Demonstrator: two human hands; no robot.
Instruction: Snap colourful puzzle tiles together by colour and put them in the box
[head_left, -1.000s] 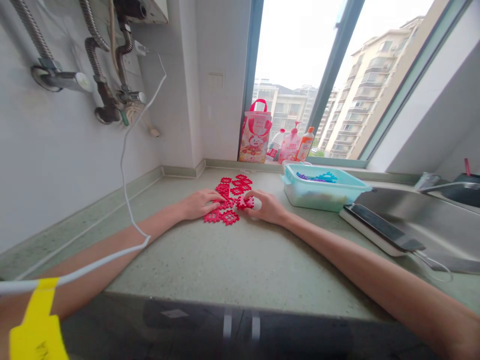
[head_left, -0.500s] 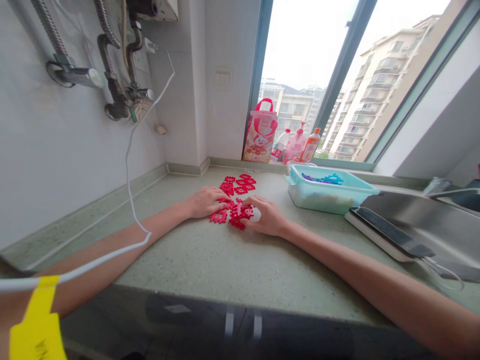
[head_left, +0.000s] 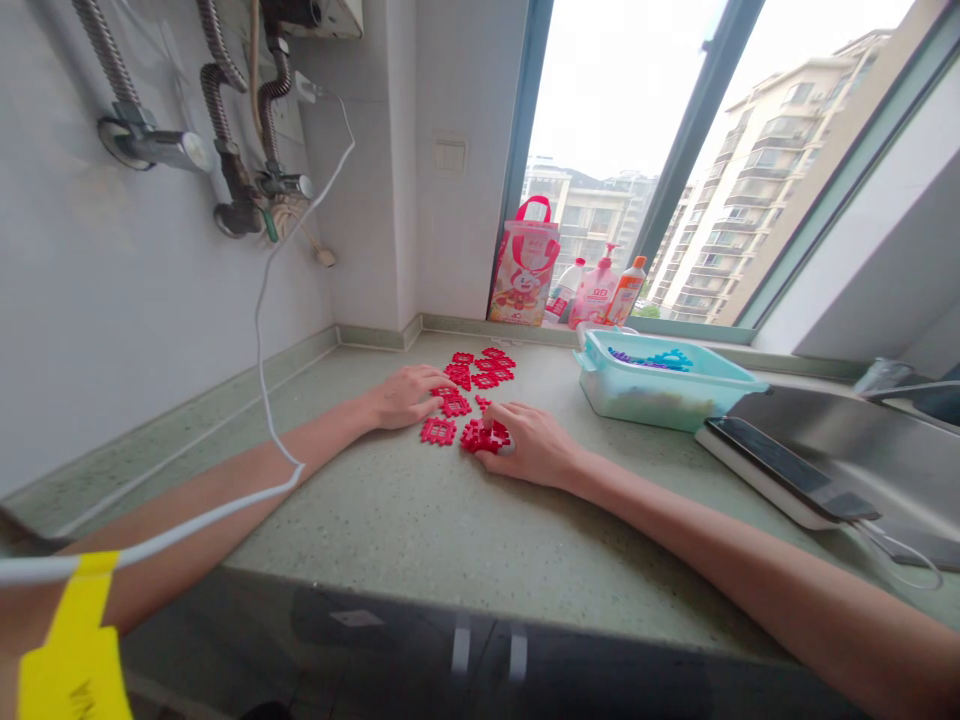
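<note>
Several red lattice-shaped plastic pieces (head_left: 485, 366) lie on the green speckled counter (head_left: 450, 520). My left hand (head_left: 405, 395) rests on the counter, its fingers stretched out flat with the tips touching a red piece (head_left: 454, 405). My right hand (head_left: 529, 445) is curled over a small stack of red pieces (head_left: 478, 437) and presses it to the counter; a bit of something white shows under the fingers. One single red piece (head_left: 437, 431) lies loose between my hands.
A teal plastic bin (head_left: 660, 385) with blue and purple pieces stands to the right. Beyond it are a flat white device (head_left: 787, 470) and a steel sink (head_left: 870, 440). A pink bag (head_left: 525, 265) and bottles (head_left: 600, 295) stand at the window. A white cable (head_left: 262, 330) hangs across my left arm.
My right hand has gathered red pieces and pulled them toward me, closing down over them. My left hand has shifted slightly back toward the far pieces. The camera has tilted a little.
</note>
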